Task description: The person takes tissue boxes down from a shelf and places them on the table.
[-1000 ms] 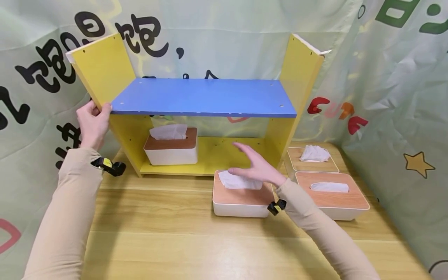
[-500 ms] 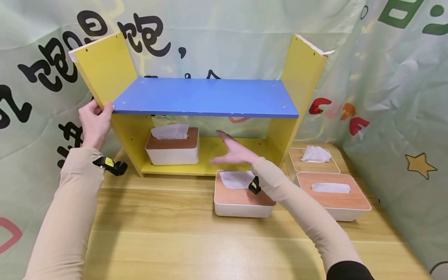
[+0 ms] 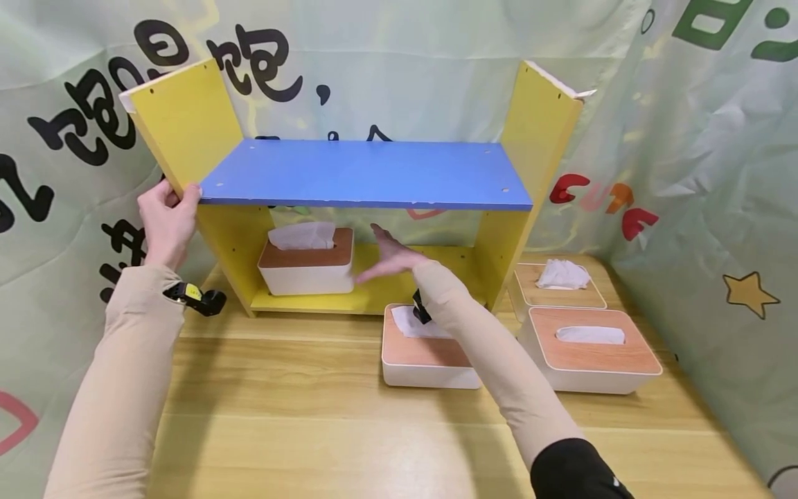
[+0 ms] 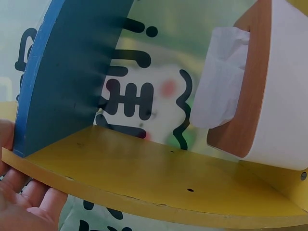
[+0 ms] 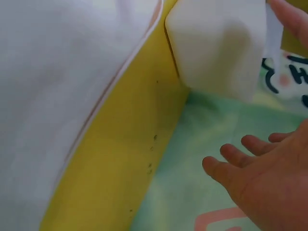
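Observation:
My left hand (image 3: 167, 220) grips the front edge of the left side panel of a yellow shelf unit (image 3: 183, 125), beside the end of its blue shelf board (image 3: 368, 173). On the yellow bottom board, at the left, stands a white tissue box (image 3: 305, 277) with a brown wooden lid and a tissue sticking out. Fingers spread, my right hand (image 3: 394, 256) reaches into the lower compartment just right of that box, holding nothing. In the right wrist view the hand (image 5: 269, 168) is apart from the white box (image 5: 216, 53). Below my right forearm, a second tissue box (image 3: 430, 374) sits in front of the shelf.
Two more tissue boxes stand to the right of the shelf: a rear one (image 3: 536, 296) with a crumpled tissue and a front one (image 3: 598, 357). A wooden table (image 3: 299, 430) carries everything. Printed cloth (image 3: 704, 229) hangs behind and at the sides.
My right hand has moved left and inward, from above the front tissue box into the shelf's lower compartment, close to the box there. The left hand keeps its grip on the panel.

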Tool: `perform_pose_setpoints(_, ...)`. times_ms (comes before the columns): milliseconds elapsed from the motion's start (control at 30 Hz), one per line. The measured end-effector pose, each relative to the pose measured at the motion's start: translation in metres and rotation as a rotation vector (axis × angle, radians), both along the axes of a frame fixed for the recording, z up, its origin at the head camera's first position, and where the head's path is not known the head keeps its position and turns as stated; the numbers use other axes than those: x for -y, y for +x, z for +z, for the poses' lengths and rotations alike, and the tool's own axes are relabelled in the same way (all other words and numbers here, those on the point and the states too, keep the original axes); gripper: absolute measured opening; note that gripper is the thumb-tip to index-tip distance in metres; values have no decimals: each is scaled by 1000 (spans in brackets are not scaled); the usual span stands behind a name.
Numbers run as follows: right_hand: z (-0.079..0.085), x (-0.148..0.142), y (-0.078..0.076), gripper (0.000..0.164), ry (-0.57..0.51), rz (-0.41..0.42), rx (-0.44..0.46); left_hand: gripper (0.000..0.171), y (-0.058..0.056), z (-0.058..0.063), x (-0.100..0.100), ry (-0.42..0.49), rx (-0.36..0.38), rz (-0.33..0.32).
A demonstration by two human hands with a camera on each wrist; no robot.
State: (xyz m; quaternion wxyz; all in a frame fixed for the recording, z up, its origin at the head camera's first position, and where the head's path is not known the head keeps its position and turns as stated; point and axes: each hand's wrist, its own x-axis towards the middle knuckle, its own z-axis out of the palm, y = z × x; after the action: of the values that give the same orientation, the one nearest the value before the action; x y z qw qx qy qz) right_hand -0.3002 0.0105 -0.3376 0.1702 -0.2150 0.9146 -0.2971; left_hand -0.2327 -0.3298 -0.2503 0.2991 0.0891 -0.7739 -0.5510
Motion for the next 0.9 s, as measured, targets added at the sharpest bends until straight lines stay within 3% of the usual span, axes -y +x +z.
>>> perform_pose_setpoints(233,-9,14,-13,136,-29,-12,27,32,-1,1,0,-2,11,-12)
perform_pose_setpoints(500,-22,31,-18,131,-50,-6,154,31,3,-1,0,1,20,-3)
perform_pose_setpoints(900,-21,43,-25,134,-68,46,134,30,2,-1,2,-14,20,6)
